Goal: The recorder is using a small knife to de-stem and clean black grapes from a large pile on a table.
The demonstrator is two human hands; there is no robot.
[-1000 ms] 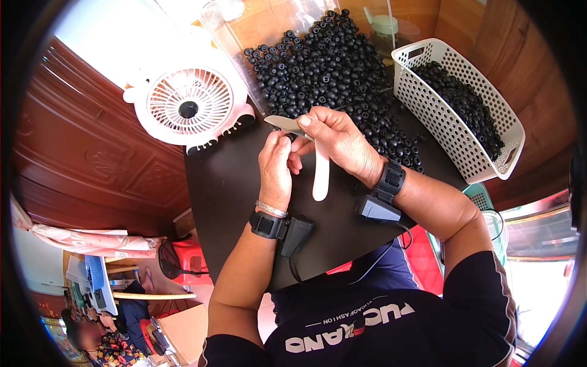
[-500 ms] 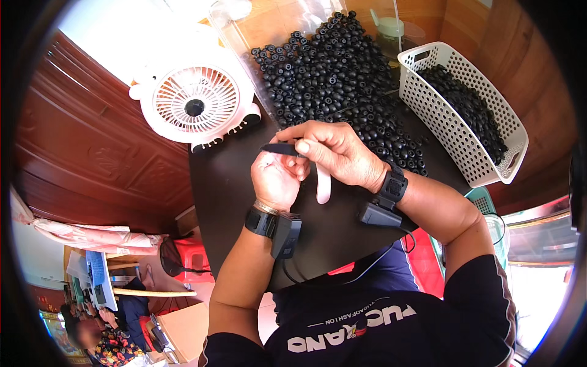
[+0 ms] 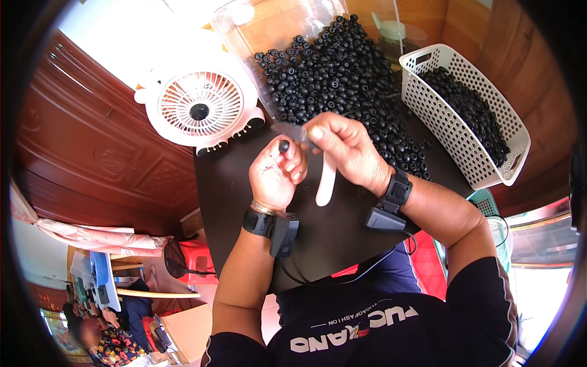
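Head view: the knife (image 3: 326, 185) has shifted off the left palm (its blade blurred), leaving 1 black piece (image 3: 284, 146) exposed in my left hand's (image 3: 273, 181) narrow grip; my right hand (image 3: 353, 151) holds the knife, near the heaped pieces (image 3: 333, 79).

The left hand (image 3: 273, 177) has rolled palm-up since the first picture, and the box on its wrist strap (image 3: 285, 235) has turned with it. The knife (image 3: 327, 180) lay dark across the left fingers half a second ago; its blade, now pale and blurred, has shifted to their far side, exposing a small black piece (image 3: 284, 146). The right hand's (image 3: 351, 150) index finger, earlier stretched left, has drawn back.
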